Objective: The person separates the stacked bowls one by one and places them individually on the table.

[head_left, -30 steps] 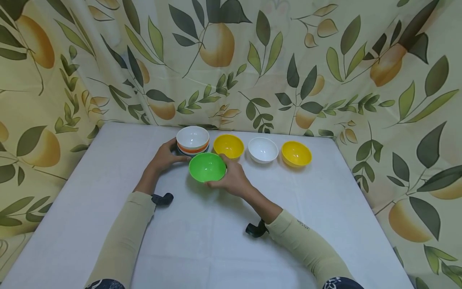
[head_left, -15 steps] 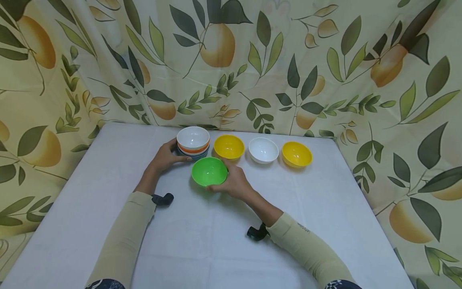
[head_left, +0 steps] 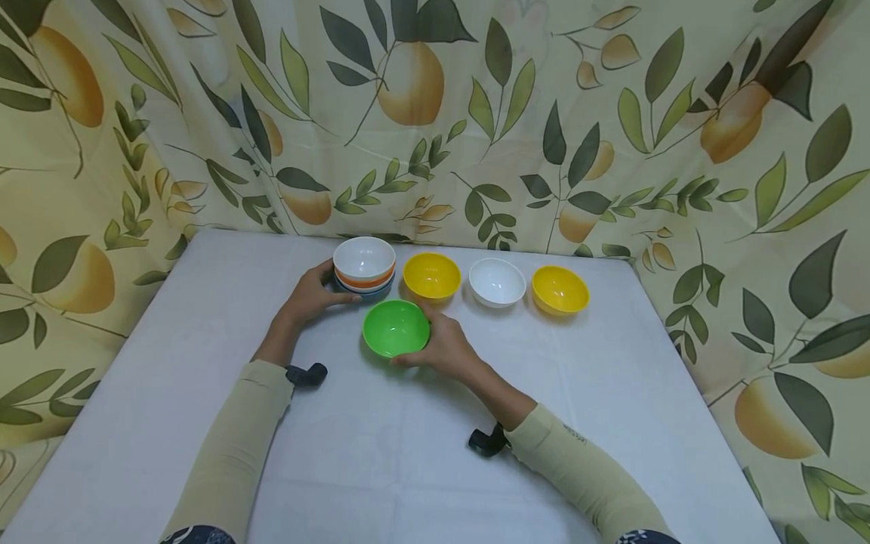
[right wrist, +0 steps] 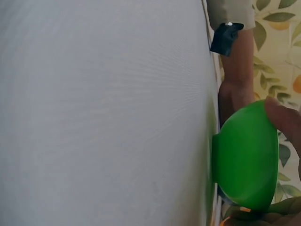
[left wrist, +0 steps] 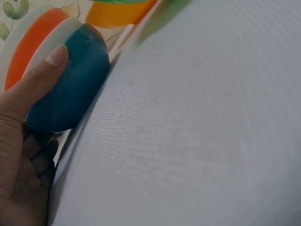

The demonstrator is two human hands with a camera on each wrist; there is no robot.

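My left hand (head_left: 309, 296) holds the side of a stack of bowls (head_left: 364, 264) near the table's far edge. A white bowl tops the stack, with orange and white below it and a teal bowl (left wrist: 77, 84) at the bottom. The left thumb (left wrist: 44, 75) lies on the teal wall, while the fingertips behind are hidden. In front of the stack, my right hand (head_left: 442, 340) grips a green bowl (head_left: 396, 329) by its side, thumb nearest me. The green bowl is upright, its base very close to the tablecloth; whether it touches I cannot tell.
To the right of the stack stand a yellow bowl (head_left: 431, 276), a white bowl (head_left: 497, 282) and another yellow bowl (head_left: 560, 291) in a row. A white cloth covers the table (head_left: 381, 446). Behind it hangs a fruit-and-leaf patterned curtain (head_left: 489, 151).
My right hand has brought the green bowl slightly toward me and to the right, away from the stack. The left hand and the stack have stayed in place.
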